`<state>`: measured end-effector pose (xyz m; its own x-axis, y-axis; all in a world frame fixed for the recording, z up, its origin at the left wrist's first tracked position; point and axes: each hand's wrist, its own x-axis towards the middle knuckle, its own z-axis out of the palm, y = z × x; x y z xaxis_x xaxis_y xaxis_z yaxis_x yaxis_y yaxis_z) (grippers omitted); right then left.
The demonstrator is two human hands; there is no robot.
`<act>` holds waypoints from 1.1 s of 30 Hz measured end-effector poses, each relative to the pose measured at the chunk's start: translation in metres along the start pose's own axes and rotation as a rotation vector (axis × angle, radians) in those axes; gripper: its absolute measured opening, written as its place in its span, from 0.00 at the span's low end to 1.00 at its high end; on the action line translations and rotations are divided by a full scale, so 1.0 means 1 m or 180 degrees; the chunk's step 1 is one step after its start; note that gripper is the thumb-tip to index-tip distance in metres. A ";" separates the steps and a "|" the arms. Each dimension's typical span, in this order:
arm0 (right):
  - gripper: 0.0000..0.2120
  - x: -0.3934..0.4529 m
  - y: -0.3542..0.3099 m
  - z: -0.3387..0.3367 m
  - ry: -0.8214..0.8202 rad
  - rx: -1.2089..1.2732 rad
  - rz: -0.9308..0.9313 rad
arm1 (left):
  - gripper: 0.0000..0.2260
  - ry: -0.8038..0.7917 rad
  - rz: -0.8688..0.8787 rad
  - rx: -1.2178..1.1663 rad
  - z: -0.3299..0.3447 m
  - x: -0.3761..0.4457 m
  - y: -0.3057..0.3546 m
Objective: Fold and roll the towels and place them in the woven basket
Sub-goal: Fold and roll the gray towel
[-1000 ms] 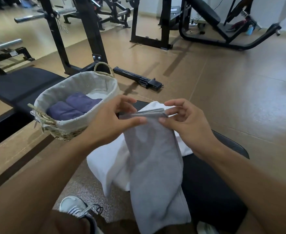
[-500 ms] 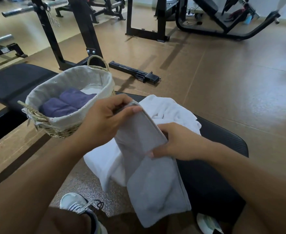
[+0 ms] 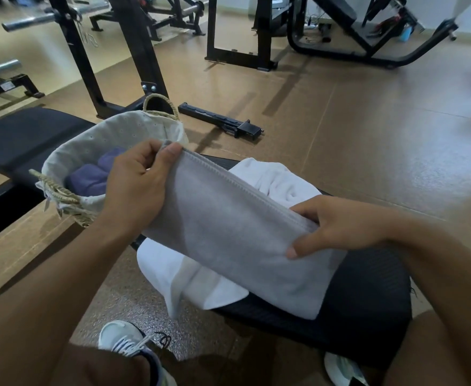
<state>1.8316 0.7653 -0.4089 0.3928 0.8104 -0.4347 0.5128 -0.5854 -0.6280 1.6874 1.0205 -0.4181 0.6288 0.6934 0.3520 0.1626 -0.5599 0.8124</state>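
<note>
My left grip (image 3: 142, 185) pinches the grey towel's (image 3: 228, 232) hemmed corner, my right grip (image 3: 337, 227) clamps the other end; I should keep the hem taut before rolling.

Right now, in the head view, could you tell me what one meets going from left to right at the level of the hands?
Woven basket → purple rolled towels → left hand → grey towel → right hand.
</note>
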 end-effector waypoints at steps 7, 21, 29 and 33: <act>0.14 -0.018 0.018 -0.020 0.0320 0.0075 -0.0043 | 0.14 -0.0136 -0.0397 0.0295 -0.007 0.008 -0.017; 0.18 -0.019 0.059 -0.043 0.0674 0.1567 0.0268 | 0.09 -0.2833 -0.1968 -0.0781 -0.028 0.004 -0.027; 0.10 0.007 0.077 -0.031 0.1034 0.0584 0.0826 | 0.07 -0.2348 -0.1277 0.0611 -0.004 0.002 -0.050; 0.14 0.009 0.083 -0.032 0.1279 0.0242 0.0870 | 0.08 -0.2165 -0.1034 0.0721 -0.003 0.004 -0.047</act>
<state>1.9019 0.7236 -0.4445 0.7764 0.5453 -0.3160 0.2986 -0.7598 -0.5775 1.6796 1.0515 -0.4535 0.8387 0.4492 -0.3079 0.5229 -0.5063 0.6857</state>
